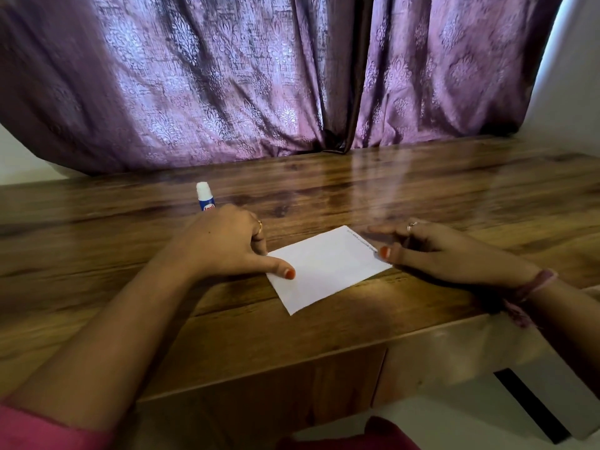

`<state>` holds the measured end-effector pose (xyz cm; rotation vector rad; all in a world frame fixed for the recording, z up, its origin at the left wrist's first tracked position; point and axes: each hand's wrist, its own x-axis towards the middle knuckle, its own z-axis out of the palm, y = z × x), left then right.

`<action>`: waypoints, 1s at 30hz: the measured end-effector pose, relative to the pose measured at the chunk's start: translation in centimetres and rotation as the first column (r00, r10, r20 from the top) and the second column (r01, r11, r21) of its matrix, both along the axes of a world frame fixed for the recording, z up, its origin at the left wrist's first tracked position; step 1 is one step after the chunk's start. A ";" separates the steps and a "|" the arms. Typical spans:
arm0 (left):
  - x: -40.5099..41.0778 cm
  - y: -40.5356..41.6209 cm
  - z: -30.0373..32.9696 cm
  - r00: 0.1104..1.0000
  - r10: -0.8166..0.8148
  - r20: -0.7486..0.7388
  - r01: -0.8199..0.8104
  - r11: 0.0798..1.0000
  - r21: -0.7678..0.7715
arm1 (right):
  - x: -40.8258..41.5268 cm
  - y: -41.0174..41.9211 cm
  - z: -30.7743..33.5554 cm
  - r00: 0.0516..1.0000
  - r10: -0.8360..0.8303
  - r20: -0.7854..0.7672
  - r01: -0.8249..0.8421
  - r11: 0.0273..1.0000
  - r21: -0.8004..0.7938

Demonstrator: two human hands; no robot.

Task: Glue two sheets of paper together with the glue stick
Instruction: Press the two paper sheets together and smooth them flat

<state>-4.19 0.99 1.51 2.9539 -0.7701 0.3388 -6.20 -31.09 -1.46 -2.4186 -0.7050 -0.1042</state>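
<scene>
Plenty of bare bench [422,183] on the far and right side, so nothing blocks a reach there until you hit the purple curtain [259,76] hanging along the far edge. The paper [328,267] is boxed in by the left hand [227,245] on its left edge and the right hand [431,248] at its right corner. The glue stick [205,196] stands just beyond the left hand, and the near strip of bench is open between the forearms.

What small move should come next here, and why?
Probably the left hand lifts off the paper and takes the glue stick standing just behind it: the stick is capped and untouched, and the right hand already touches the paper's far edge.
</scene>
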 end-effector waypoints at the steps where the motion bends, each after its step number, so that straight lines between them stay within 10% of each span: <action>1: -0.1 -0.1 0.0 1.000 0.003 0.019 -0.003 1.000 0.005 | 0.5 0.4 0.0 1.000 0.007 0.014 -0.007 1.000 -0.028; 8: 1.6 -1.0 -2.1 0.987 -0.113 0.115 0.147 0.922 -0.359 | 3.5 1.1 0.2 0.984 0.134 -0.119 -0.140 0.989 -0.039; 14: 5.2 -2.6 -2.3 0.947 -0.227 -0.228 0.160 0.946 -0.281 | 5.3 0.7 0.6 0.947 0.227 -0.229 -0.207 0.973 0.106; 21: 6.9 -3.9 -3.0 0.947 -0.311 -0.082 0.296 0.942 -0.157 | 7.3 1.5 -0.1 0.992 -0.080 -0.093 0.048 0.951 -0.306; 30: 6.6 -4.3 -2.5 0.941 -0.340 0.009 0.339 0.939 -0.057 | 6.5 2.6 0.6 0.999 0.008 0.035 0.008 0.905 -0.425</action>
